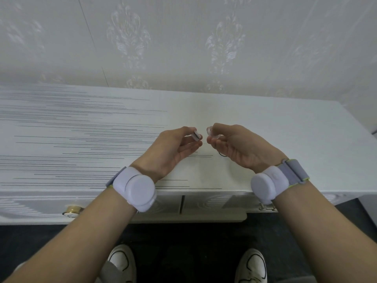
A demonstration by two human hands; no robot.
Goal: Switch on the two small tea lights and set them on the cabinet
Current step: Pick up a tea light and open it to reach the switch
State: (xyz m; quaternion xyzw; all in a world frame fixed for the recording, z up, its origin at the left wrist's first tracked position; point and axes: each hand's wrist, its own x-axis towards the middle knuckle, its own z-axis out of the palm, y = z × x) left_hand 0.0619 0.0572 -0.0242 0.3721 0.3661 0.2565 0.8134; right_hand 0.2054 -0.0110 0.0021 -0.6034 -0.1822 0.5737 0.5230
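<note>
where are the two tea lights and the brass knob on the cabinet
left tea light (196,135), head view, on its ridged side at the left hand's fingertips
right tea light (212,133), head view, on its clear body pinched by the right hand
brass knob (73,209), head view, on its round gold face

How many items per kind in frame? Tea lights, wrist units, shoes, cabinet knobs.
Tea lights: 2, one in the left hand at, one in the right hand at
Wrist units: 2, and
Shoes: 2, and
Brass cabinet knob: 1
Total: 7
</note>
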